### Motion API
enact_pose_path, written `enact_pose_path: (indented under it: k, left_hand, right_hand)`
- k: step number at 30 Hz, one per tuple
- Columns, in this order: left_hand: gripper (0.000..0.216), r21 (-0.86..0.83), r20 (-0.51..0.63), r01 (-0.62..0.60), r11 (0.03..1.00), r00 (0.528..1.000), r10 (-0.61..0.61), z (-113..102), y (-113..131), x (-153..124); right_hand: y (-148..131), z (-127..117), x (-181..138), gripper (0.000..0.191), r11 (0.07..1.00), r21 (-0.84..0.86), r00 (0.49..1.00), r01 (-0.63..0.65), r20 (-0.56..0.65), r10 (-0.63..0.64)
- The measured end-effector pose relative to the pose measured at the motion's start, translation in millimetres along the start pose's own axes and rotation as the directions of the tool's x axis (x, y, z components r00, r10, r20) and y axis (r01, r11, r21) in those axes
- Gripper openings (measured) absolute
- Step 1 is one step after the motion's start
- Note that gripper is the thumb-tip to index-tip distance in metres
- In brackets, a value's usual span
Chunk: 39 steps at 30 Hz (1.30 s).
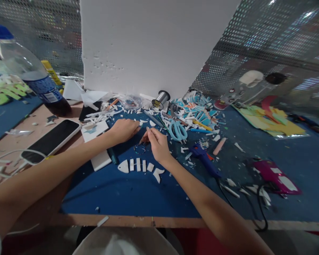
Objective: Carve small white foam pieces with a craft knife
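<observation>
My left hand [123, 129] rests knuckles-up on the blue mat [138, 194], fingers curled and pressed onto small white foam scraps [146, 122]. My right hand [157, 143] is closed in a pinch on a thin pointed tool [144, 139] whose tip points down-left toward a tiny ring-shaped piece [139, 149]. Just in front of both hands lies a white foam fish skeleton [140, 166] made of separate cut pieces: head at the left, ribs in the middle, tail at the right.
Light blue scissors [177, 129], a blue glue gun [205, 160] with black cord, a pink tool [272, 174], a wire spool [161, 98], a phone [51, 140], a dark soda bottle [37, 79] and a large white foam board [154, 46] surround the work spot. Coloured paper [271, 120] lies at right.
</observation>
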<state>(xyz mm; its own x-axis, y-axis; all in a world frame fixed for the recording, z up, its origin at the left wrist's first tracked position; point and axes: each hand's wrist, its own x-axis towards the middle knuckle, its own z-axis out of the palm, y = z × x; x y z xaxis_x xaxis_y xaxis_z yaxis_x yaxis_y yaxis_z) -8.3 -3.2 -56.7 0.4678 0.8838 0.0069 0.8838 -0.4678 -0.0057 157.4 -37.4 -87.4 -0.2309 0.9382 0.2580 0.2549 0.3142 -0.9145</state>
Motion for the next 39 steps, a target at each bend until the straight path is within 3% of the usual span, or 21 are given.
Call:
enact_pose_path:
  k: [4, 7, 12, 15, 18, 21, 25, 28, 33, 35, 39]
  left_hand:
    - [0.037, -0.005, -0.005, -0.020, 1.000, 1.000, 0.020, 1, -2, 1]
    - [0.035, 0.000, -0.038, 0.004, 1.000, 0.999, -0.004, -1, -1, 1]
    - [0.031, -0.135, -0.217, -0.004, 0.991, 0.976, -0.026, -15, 11, -7]
    - [0.027, -0.209, -0.314, -0.047, 0.977, 0.949, -0.022, -22, 19, -13]
    - [0.026, -0.241, -0.385, -0.069, 0.968, 0.922, -0.030, -24, 21, -14]
    - [0.025, -0.266, -0.403, -0.062, 0.962, 0.914, -0.053, -23, 21, -14]
    - [0.026, -0.267, -0.371, -0.067, 0.961, 0.928, -0.038, -23, 20, -14]
    - [0.027, -0.230, -0.318, -0.018, 0.973, 0.946, -0.058, -26, 13, -13]
    - [0.031, -0.047, -0.077, 0.085, 0.995, 0.993, -0.088, -25, -10, -5]
    - [0.029, -0.010, 0.033, 0.052, 0.999, 0.998, -0.052, -20, -14, -3]
    - [0.029, -0.053, 0.163, -0.145, 0.988, 0.975, 0.152, -9, -8, -8]
  right_hand:
    - [-1, 0, 0, 0.038, 1.000, -0.009, 1.000, 0.010, 0.024, -0.010]
    - [-2, -1, 0, 0.033, 0.998, -0.053, 0.999, 0.018, -0.026, -0.019]
    - [-1, 0, 1, 0.035, 0.993, -0.110, 0.986, 0.034, -0.156, -0.051]
    - [0, 5, 3, 0.045, 0.991, 0.132, 0.996, -0.006, -0.087, 0.018]
    - [-3, 10, 5, 0.046, 0.911, 0.405, 0.996, -0.079, 0.003, 0.085]
    - [-7, 11, 6, 0.041, 0.851, 0.517, 0.995, -0.089, 0.003, 0.102]
    - [-6, 6, 7, 0.038, 0.858, 0.511, 0.992, -0.051, -0.072, 0.102]
    - [-3, 1, 9, 0.036, 0.892, 0.452, 0.969, 0.028, -0.230, 0.086]
    - [-4, -13, 15, 0.036, 0.928, 0.294, 0.807, 0.227, -0.590, -0.011]
    - [-4, -17, 16, 0.035, 0.927, 0.258, 0.777, 0.272, -0.628, -0.053]
    - [-2, -17, 15, 0.033, 0.927, 0.254, 0.783, 0.275, -0.619, -0.063]
